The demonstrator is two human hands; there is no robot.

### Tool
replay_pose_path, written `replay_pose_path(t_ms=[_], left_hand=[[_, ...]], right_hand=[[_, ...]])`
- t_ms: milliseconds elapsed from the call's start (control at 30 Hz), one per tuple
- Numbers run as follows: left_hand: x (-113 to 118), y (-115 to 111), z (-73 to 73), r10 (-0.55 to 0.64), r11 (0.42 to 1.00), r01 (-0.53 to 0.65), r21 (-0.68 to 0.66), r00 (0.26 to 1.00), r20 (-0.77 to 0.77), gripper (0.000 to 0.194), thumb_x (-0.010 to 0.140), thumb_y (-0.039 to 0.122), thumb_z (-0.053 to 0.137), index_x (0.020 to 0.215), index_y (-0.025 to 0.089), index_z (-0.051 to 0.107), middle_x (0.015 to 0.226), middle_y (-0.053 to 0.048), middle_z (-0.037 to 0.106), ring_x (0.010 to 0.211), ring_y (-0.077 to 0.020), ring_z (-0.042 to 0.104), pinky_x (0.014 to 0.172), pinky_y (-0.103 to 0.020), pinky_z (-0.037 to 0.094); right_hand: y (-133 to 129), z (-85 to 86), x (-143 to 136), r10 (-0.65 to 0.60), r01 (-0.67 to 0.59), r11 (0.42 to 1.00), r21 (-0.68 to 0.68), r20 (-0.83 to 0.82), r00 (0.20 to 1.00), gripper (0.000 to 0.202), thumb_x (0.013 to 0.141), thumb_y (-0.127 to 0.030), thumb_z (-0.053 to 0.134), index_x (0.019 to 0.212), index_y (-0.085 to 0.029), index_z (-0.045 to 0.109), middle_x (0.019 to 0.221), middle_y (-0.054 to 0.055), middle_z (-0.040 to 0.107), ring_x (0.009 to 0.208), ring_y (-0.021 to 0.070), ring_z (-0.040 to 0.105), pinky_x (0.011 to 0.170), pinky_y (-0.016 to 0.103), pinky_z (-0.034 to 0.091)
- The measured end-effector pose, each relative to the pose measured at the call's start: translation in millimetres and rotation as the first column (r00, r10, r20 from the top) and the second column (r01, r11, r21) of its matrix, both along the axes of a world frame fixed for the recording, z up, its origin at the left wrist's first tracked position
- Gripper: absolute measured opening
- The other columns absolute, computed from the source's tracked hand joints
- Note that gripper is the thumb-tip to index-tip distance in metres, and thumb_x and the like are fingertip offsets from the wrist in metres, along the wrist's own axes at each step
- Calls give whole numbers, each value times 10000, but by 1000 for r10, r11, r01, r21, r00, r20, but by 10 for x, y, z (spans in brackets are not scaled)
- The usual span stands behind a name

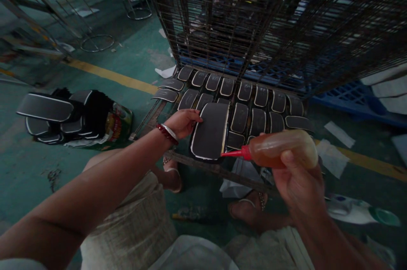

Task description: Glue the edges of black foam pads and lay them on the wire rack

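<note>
My left hand pinches the left edge of a dark, rounded flat piece with a pale rim. My right hand is wrapped round a squeeze bottle of amber liquid, lying sideways. Its red nozzle tip touches, or nearly touches, the piece's lower right edge, where a yellowish line runs along the rim. Beneath and behind it, several similar dark pieces with pale rims lie in rows on a low wire rack.
A pile of similar dark pieces sits at the left beside a colourful printed bag. Tall stacked wire racks stand ahead on a blue pallet. Another bottle lies at the right. Paper scraps litter the green floor.
</note>
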State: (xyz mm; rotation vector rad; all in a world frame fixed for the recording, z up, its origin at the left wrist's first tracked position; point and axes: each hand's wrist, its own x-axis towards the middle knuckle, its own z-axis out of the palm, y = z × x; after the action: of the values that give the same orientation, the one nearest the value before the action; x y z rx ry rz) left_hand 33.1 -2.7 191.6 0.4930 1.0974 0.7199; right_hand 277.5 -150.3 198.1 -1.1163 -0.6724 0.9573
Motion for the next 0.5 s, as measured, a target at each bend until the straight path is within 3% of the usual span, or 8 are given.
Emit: replay_pose_path(t_ms=[233, 400, 500], left_hand=[[107, 72, 31, 201, 972, -183, -150, 973, 116, 318, 714, -105, 476, 901, 63, 672, 609, -62, 677, 479, -161, 658, 521, -247, 602], [202, 130, 19, 321, 933, -281, -224, 932, 169, 268, 759, -124, 450, 834, 85, 600, 547, -33, 608, 375, -97, 561, 370, -131, 466], [249, 167, -17, 396, 906, -341, -253, 892, 218, 282, 750, -131, 454, 859, 87, 595, 568, -30, 608, 385, -102, 562, 375, -145, 486]], right_hand=[[145, 69, 34, -150, 151, 986, 72, -16, 989, 434, 740, -307, 878, 1133, -212, 719, 1057, 42, 758, 984, 234, 745, 888, 391, 626], [280, 88, 88, -254, 261, 957, 125, -72, 965, 415, 715, -278, 899, 1089, -220, 729, 1056, 3, 738, 979, 167, 719, 868, 303, 620], [335, 108, 94, -274, 283, 948, 145, -83, 958, 415, 699, -265, 908, 1068, -218, 723, 1040, -2, 733, 956, 153, 712, 847, 279, 615]])
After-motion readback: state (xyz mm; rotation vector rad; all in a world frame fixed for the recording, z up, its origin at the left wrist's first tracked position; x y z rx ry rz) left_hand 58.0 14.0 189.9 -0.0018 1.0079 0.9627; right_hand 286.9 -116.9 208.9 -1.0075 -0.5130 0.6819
